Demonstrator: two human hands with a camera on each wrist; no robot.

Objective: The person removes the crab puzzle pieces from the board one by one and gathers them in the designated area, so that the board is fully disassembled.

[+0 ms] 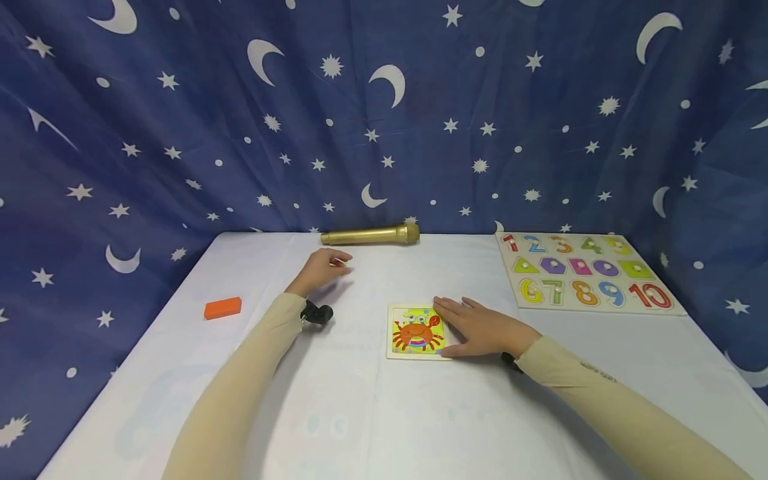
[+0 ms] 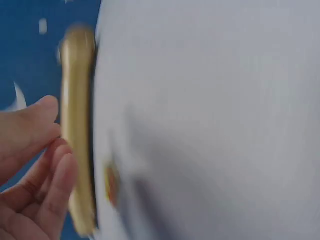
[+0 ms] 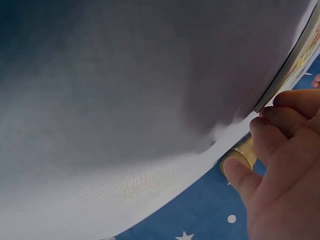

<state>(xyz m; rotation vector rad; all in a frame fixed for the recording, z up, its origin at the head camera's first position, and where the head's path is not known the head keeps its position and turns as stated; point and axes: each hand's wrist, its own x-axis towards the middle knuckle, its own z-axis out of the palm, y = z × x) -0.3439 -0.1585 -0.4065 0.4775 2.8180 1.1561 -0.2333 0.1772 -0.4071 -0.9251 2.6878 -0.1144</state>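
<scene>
My left hand (image 1: pixel 321 272) is above the table's far left part, just in front of a gold microphone (image 1: pixel 369 235). Its thumb and fingertips are bent toward each other with a gap between them. Beside them, in the left wrist view, is a small blurred yellow-and-red piece (image 2: pixel 111 183); the fingers look apart from it. A square crab puzzle (image 1: pixel 417 333) with a pale wooden border lies flat in the middle. My right hand (image 1: pixel 480 328) rests at the puzzle's right side, fingers spread and touching its edge, as the right wrist view also shows.
An orange block (image 1: pixel 223 308) lies on the left of the white-covered table (image 1: pixel 336 407). At the back right is a board of numbers and shapes (image 1: pixel 576 273) with small knobs. A blue curtain (image 1: pixel 360 120) with moons and stars hangs behind the table.
</scene>
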